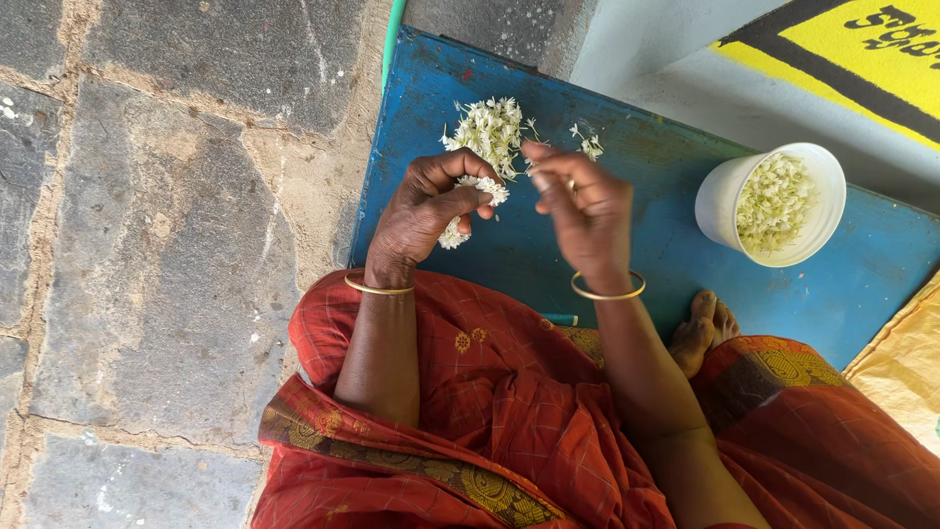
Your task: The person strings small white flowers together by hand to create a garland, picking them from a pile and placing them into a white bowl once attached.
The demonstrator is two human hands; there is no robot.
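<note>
A: What is seen, from big to small?

B: A blue board (pixel 548 255) is laid on the stone floor (pixel 157 245). A white cup (pixel 725 201) of flower buds is stood on it, well apart from a loose pile of white flowers (pixel 490 127).

A: And the hands?

B: A short flower string (pixel 468 211) is gripped in the left hand (pixel 421 216). The right hand (pixel 587 211) is pinched shut; on what cannot be told. Little is strung; many flowers are left.

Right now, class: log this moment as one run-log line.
left hand: holds flower string | right hand: raised, fingers pinched | loose flowers: on blue board | white cup: holds flowers
</note>
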